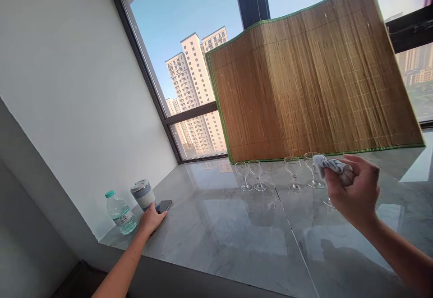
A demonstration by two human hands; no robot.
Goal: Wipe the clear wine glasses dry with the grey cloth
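Note:
My right hand (355,190) is raised above the grey marble countertop (237,230) with its fingers closed round a crumpled grey cloth (333,166). Several small stemmed glasses stand in a row behind it, a pair at left (250,175) and others (293,171) nearer the cloth; one glass is partly hidden by the hand. My left hand (150,219) lies flat at the counter's left end, fingers touching a dark smartphone (164,206).
A plastic water bottle with a teal cap (121,213) and a grey lidded cup (142,194) stand by the white wall at left. A bamboo mat (311,81) leans upright against the window behind the glasses. Tower blocks show outside.

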